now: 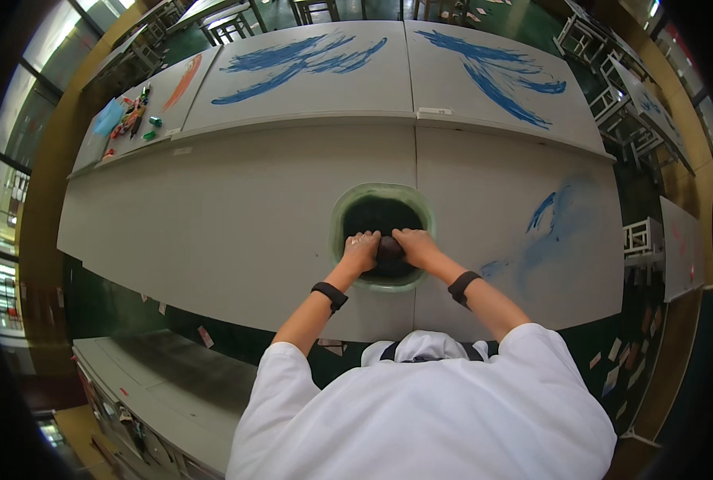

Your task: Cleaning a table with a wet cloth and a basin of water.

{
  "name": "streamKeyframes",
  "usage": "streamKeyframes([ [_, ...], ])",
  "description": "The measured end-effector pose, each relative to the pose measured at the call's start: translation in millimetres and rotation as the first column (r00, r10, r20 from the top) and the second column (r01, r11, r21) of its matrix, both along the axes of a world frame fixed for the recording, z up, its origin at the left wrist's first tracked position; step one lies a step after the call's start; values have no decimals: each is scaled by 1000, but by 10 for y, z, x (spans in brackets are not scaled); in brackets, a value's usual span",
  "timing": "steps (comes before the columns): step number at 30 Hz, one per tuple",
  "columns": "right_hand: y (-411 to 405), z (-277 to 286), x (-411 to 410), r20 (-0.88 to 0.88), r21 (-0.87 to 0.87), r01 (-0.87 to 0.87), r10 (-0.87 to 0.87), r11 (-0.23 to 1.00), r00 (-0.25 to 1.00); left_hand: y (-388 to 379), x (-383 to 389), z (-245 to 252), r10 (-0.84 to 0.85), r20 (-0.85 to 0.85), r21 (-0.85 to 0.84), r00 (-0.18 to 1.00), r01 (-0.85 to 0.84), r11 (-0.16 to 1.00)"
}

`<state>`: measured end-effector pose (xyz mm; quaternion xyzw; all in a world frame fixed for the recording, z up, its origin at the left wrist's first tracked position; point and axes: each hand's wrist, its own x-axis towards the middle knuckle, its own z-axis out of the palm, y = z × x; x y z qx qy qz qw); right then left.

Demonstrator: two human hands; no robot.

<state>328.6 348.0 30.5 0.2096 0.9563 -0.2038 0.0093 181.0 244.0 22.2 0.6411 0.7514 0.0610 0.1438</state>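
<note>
A pale green plastic basin [337, 231] holding dark liquid [380, 211] stands on the grey-white tabletop [260, 198] in front of me. Over its near half, my left hand [361, 251] and my right hand [415, 247] grip a dark wad [390, 248] from both sides. It looks like bunched wet cloth, though a sponge cannot be ruled out. Wet spots shine on the back of my left hand. Both wrists wear black bands. To the right of the basin, blue paint smears [542, 225] mark the tabletop.
Beyond a raised ledge [296, 121], white panels bear blue paint strokes [296, 63]. Paint tubes [131, 117] and a light blue bag [108, 117] lie at the far left. A cabinet [170, 384] stands behind me on the left. Papers [611, 381] litter the green floor.
</note>
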Motion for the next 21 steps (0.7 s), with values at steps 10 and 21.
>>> streamKeyframes([
  [10, 221, 408, 64, -140, -106, -42, 27, 993, 990, 268, -326, 486, -53, 184, -32, 981, 59, 998],
  [21, 516, 378, 14, 408, -913, 383, -375, -142, 833, 294, -115, 981, -270, -298, 228, 916, 342, 912],
])
